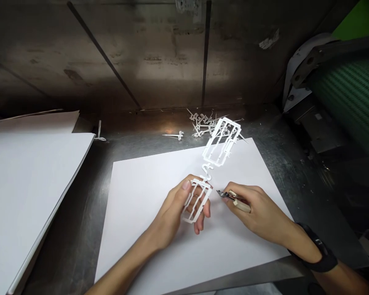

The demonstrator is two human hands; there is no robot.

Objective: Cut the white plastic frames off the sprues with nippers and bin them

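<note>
Metal table (101, 176) bore 1 paper stack (33, 184) at L & 1 white sheet (141, 180) mid-table. Above the sheet, L hand (170, 209) had 1 white plastic part (206, 178), thumb & fingers pinching its lower frame; 2 frames total, joined by 1 S-shaped link. R hand (260, 209) had fingers wrapped round 1 pr. cutters (242, 205), tips just beside the part. Behind: 1 pile of plastic bits (203, 128), prob. too tangled to count, w/ 1 loose bit (180, 135) to its L.

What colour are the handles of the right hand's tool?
The handles are cream, seen in the head view.
</note>
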